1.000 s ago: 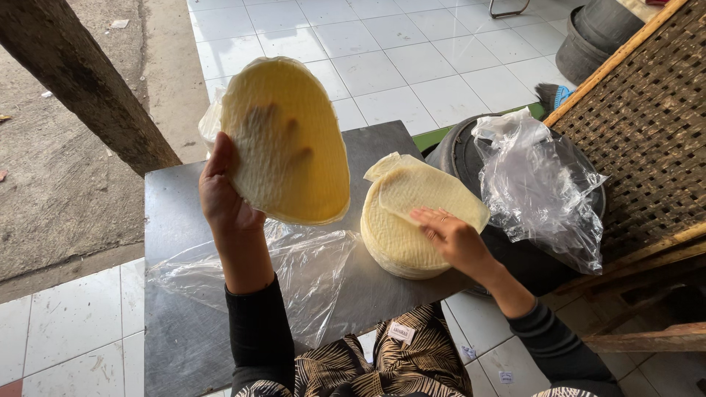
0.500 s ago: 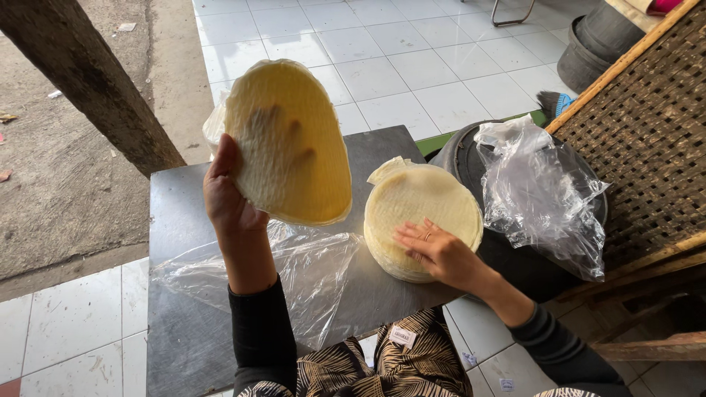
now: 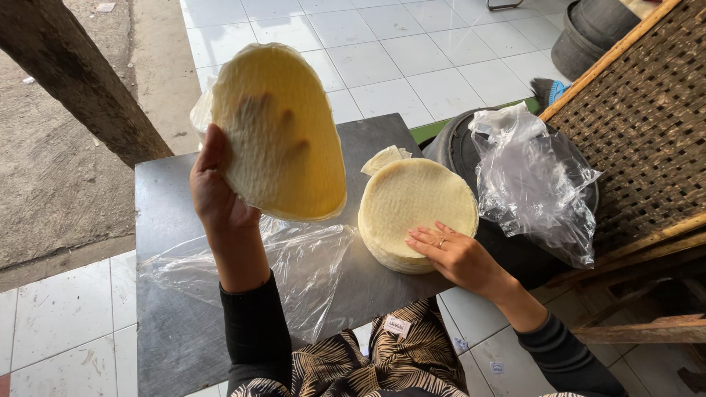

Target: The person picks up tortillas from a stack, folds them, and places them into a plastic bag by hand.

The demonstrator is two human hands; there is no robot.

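The left hand (image 3: 217, 195) holds up a thin stack of pale yellow, round, translucent wafer sheets (image 3: 283, 132) in the upper centre of the frame, thumb at the near edge and fingers spread behind, their shadow showing through. The right hand (image 3: 452, 254) rests flat, fingers (image 3: 423, 237) extended and gripping nothing, on the near edge of a thicker stack of the same round pale sheets (image 3: 415, 209) lying on the dark grey tabletop (image 3: 169, 220) at centre. A clear crumpled plastic sheet (image 3: 309, 272) lies spread on the tabletop below the raised stack. A second crumpled clear plastic bag (image 3: 533, 184) sits over a black round pot (image 3: 452, 147) to the right, beside a brown woven bamboo rack (image 3: 640, 117). As it looks, one portion is lifted apart from the pile; most sheets remain stacked, and nothing lies yet on the spread plastic.
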